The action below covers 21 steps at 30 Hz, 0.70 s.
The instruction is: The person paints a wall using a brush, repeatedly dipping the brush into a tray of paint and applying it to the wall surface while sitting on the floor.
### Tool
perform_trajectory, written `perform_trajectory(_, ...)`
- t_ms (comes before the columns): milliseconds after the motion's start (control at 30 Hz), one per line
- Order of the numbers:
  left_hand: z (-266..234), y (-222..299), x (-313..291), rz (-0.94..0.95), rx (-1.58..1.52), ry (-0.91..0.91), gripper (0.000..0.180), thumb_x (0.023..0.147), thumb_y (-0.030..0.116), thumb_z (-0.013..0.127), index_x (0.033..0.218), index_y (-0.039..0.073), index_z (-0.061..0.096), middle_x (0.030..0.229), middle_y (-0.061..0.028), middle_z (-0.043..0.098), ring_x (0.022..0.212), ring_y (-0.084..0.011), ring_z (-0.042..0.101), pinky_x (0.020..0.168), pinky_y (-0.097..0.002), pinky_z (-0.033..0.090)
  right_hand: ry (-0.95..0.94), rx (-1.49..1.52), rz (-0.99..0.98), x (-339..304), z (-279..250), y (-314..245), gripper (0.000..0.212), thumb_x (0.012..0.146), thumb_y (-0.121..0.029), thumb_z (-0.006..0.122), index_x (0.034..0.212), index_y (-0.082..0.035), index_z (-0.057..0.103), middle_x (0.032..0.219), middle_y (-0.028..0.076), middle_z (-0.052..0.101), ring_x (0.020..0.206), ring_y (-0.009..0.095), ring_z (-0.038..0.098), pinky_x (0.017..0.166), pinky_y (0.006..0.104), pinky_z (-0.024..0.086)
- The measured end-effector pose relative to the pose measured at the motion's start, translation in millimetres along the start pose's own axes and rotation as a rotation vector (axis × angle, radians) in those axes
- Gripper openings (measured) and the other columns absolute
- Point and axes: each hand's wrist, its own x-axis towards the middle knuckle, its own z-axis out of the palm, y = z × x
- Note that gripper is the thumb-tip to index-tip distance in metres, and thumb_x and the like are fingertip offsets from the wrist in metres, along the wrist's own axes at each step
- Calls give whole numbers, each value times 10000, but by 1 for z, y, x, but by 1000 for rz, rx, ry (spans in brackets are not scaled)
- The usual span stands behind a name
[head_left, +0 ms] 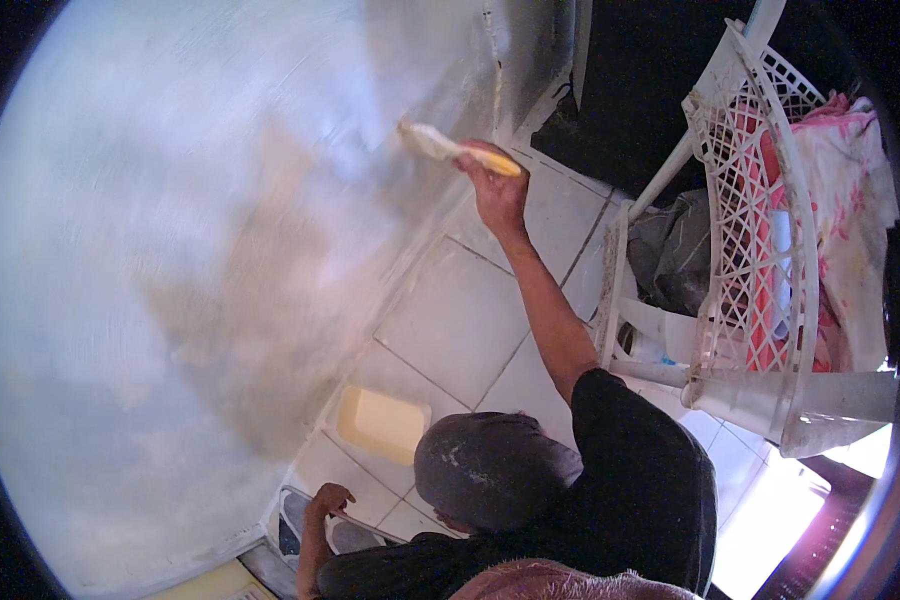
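Note:
My right hand (490,180) is closed round the yellow handle of a paintbrush (432,142). The brush points left, its pale bristle end at or close to the pale wall (120,260); I cannot tell if it touches. Down at the left, my left hand (334,497) hangs with loosely bent fingers and no tool visible in it. Just under it is a white-rimmed thing with dark grey parts (355,538), partly hidden by the arm. Between my arms, a cream rectangular tub (382,424) stands on the floor by the wall.
White floor tiles (455,305) run along the wall's foot. At right, a white plastic lattice basket rack (760,215) holds red and patterned cloth (845,220). A dark grey bag (673,248) sits beside it. A dusty grey rounded cloth form (495,470) lies between my arms.

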Motion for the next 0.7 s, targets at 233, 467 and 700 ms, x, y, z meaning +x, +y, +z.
perform_trajectory(233, -7, 0, 7, -14, 55, -32, 509, 554, 228, 800, 1037, 160, 652, 759, 4, 668, 770, -194, 628, 689, -358, 497, 80, -18, 56, 76, -22, 17, 149, 865, -84, 603, 951, 36, 624, 832, 78, 650, 718, 145, 630, 676, 281, 521)
perform_trajectory(467, 11, -11, 14, 117, -71, 9, 552, 549, 268, 812, 1064, 171, 639, 768, 7, 668, 752, -208, 630, 681, -354, 495, 528, -12, -213, 147, -39, 44, 178, 835, -123, 648, 940, 21, 645, 808, 74, 659, 736, 146, 632, 666, 274, 504)
perform_trajectory(700, 27, -17, 12, -40, -87, -117, 526, 576, 402, 786, 1036, 188, 647, 755, -2, 659, 762, -225, 624, 695, -369, 494, 259, -318, -162, 68, -9, 49, 190, 838, -95, 637, 979, 32, 640, 857, 81, 660, 784, 159, 635, 710, 287, 500)
